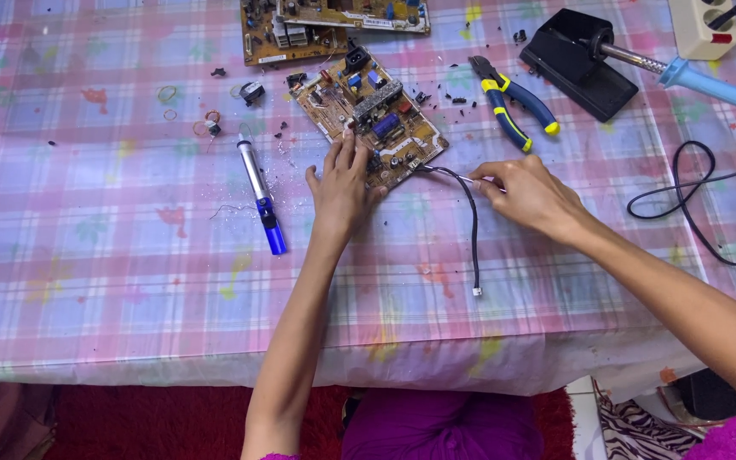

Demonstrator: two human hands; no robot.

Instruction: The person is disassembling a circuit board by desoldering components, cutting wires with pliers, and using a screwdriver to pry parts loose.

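The left hand [340,189] lies flat on the near edge of a brown circuit board [370,117], its fingers [347,149] spread and pressing the board down on the counter [129,281], which wears a pink and blue checked cloth. The board sits tilted, just past the middle of the counter toward twelve o'clock.

At three o'clock from that hand, the right hand [526,192] has its fingers [485,181] pressed together, pinching what looks like a thin metal tool against a black cable [473,230]. The cable runs from the board's near corner and trails toward six o'clock, ending in a small white plug [476,291].

At nine o'clock from the left hand lies a silver and blue pump tool [261,198]. Toward one o'clock rest blue and yellow pliers [511,104], and beyond them a soldering iron [692,78] on its black stand [579,64]. A second circuit board [300,30] lies at twelve o'clock.
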